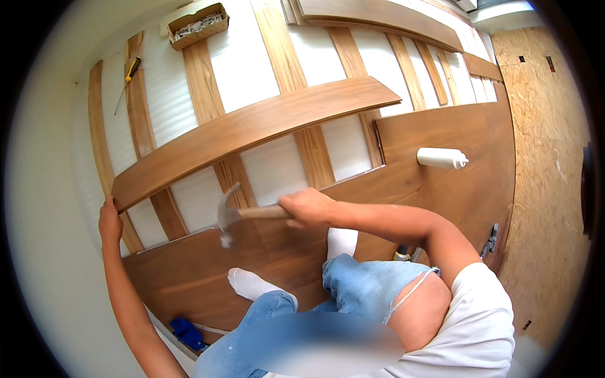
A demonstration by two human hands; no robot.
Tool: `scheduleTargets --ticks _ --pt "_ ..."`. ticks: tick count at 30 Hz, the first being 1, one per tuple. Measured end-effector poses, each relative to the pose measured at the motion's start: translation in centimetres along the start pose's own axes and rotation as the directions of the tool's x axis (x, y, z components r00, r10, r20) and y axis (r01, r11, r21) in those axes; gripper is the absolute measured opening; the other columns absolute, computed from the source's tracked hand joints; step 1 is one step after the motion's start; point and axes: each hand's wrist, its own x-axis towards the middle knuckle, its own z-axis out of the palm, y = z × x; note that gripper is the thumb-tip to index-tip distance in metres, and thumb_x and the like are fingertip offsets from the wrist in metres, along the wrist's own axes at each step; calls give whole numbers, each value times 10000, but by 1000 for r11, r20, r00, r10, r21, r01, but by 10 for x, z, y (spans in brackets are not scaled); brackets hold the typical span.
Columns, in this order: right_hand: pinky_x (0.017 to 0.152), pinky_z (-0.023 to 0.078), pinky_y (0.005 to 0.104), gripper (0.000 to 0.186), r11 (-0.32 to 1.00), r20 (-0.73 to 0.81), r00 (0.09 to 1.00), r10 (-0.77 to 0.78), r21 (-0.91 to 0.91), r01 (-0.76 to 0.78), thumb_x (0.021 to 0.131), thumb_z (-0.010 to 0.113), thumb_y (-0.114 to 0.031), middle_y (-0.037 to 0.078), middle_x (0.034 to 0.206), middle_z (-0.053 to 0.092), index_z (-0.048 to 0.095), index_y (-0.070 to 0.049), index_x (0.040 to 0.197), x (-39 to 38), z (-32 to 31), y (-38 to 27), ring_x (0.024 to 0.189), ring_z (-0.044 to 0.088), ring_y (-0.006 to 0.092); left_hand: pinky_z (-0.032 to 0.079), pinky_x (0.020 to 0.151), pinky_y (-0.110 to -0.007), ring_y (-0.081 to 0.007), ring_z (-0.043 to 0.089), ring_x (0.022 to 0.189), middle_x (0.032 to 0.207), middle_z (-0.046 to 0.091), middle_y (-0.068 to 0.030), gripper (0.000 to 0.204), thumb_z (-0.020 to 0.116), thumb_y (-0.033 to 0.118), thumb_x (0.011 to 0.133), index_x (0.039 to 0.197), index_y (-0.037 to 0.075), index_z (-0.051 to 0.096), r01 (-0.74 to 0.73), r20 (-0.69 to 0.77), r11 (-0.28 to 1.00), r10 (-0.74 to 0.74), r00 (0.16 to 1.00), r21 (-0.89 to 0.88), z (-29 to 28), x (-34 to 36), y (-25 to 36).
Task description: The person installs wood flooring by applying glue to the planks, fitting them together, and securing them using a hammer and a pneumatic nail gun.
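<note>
Loose plank (252, 129) lies angled across pale underlay (246, 69), its near end steadied by the left hand (109, 222), fingers curled over the edge. Hammer (230, 217) is gripped by the right hand (309, 208), fingers wrapped tight on the handle, head poised at the laid floor's (441, 189) edge.

Open: we see bare underlay (277, 167) between the battens.
Blocked: loose plank (252, 129) crosses our reach; wall (50, 252) hems left.

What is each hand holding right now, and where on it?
The right hand grips a hammer by its wooden handle. The left hand holds the near left end of a long brown floor plank.
</note>
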Motion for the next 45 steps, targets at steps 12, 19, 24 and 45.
scheduleTargets --ticks 12,19,24,45 --pt "622 528 491 375 973 -100 985 139 199 -117 756 751 -222 149 766 659 579 -57 1047 -125 -7 -24 737 672 387 464 1049 -430 -388 559 1165 1305 519 -226 992 443 -243 811 1671 155 149 36 33 993 -33 999 -108 98 -40 -96" --pt "616 507 516 303 951 -121 944 306 1 -308 774 741 -193 160 867 658 525 -61 940 -22 -74 15 763 660 410 353 1184 -422 -387 449 1389 1506 434 -260 971 392 -203 774 1664 113 172 125 100 883 -89 991 -452 112 -15 -88" --pt "919 500 474 261 978 -611 791 -23 -176 -107 760 742 -148 171 1065 649 573 -45 929 78 -95 98 1095 587 375 331 1202 -430 -393 419 1450 1550 438 -288 726 389 -29 852 1575 -31 329 175 45 863 -175 984 -474 136 -4 -143" --pt "916 482 489 268 902 -443 802 400 38 -429 795 744 -204 174 956 650 572 -50 933 30 -70 106 1007 592 389 453 976 -532 -534 585 1143 1187 639 -329 319 406 61 907 1193 -19 522 324 141 912 -297 944 -252 135 -17 -120"
